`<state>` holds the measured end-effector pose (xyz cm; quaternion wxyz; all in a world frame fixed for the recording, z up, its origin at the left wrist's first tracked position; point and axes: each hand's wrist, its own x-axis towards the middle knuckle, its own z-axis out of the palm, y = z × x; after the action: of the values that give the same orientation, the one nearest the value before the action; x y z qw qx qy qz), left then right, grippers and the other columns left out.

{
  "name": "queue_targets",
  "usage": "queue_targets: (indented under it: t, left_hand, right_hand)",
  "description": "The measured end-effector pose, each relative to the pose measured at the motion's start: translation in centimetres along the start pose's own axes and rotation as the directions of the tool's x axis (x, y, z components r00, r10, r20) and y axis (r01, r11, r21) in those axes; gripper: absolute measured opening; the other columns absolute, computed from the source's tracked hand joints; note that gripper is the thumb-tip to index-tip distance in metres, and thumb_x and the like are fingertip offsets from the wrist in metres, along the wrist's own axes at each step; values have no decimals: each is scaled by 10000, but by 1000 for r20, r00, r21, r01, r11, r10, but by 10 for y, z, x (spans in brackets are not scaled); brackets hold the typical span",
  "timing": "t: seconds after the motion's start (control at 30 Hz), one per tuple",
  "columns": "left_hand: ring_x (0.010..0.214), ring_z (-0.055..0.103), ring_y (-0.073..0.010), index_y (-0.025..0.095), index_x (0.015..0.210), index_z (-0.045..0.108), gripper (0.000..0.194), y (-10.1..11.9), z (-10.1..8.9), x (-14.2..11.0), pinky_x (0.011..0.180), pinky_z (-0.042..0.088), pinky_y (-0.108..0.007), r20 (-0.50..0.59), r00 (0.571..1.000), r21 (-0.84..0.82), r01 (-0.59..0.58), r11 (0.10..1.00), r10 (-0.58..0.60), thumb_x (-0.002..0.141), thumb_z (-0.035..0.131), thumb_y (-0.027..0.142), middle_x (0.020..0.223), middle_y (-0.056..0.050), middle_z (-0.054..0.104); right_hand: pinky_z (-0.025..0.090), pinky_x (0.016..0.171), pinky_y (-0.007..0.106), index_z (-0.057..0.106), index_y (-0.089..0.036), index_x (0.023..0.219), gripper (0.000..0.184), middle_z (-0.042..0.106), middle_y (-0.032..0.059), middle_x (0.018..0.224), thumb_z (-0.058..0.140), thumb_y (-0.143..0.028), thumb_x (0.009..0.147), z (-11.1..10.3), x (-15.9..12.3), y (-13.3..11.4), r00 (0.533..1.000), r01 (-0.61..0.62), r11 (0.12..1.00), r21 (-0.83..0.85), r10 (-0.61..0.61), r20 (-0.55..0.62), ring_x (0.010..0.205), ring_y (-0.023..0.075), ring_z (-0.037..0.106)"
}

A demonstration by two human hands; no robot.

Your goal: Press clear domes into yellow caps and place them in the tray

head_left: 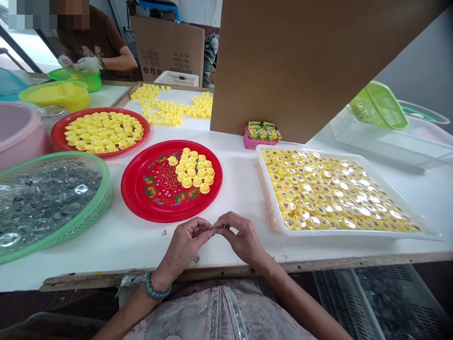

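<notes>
My left hand (194,241) and my right hand (239,234) meet fingertip to fingertip over the table's front part, both pinched closed. Whatever sits between the fingertips is too small to make out. Just beyond them lies a red round tray (138,198) with a printed pattern, bearing a cluster of small yellow cup-shaped pieces (194,170) on its right half. To the right, a white tray (274,208) is filled with rows of yellow pieces with shiny, picture-marked tops (329,189). A green basket (95,212) on the left holds many clear discs (46,193).
A second red tray (56,134) of yellow pieces stands behind. Loose yellow pieces (164,113) lie farther back. A pink basket of small packets (262,134) sits by a large brown board (276,61). Across the table, a gloved person (102,52) works at a green bowl (94,82).
</notes>
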<state>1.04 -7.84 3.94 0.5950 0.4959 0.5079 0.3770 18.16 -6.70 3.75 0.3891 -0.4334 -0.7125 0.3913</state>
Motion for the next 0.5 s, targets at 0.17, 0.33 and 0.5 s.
queue_targets:
  t: [0.17,0.33,0.5]
  left_hand:
    - [752,597,-174,178,747,719,211,-3,-1,5,698,453,-267,-96,995,131,-18,991,31,719,656,377,767,-34,693]
    - [845,619,-192,193,855,734,234,0,8,8,786,468,-291,-137,989,-168,28,985,-51,708,674,365,829,-31,722]
    - [818,615,-161,182,880,719,235,-2,14,16,798,462,-278,-182,980,-310,16,951,-76,693,699,323,827,-25,721]
  right_hand:
    - [484,684,251,616,-197,927,112,622,39,834,520,-195,870,-4,4,-2,993,112,969,-222,-99,70,746,137,586]
    - [498,667,283,592,-198,980,199,625,52,855,633,-273,801,12,1,-2,993,70,913,-402,-104,-63,754,171,594]
    - [504,712,321,573,-171,1079,230,645,95,902,543,-218,856,22,3,2,968,105,856,-506,-205,-145,829,204,608]
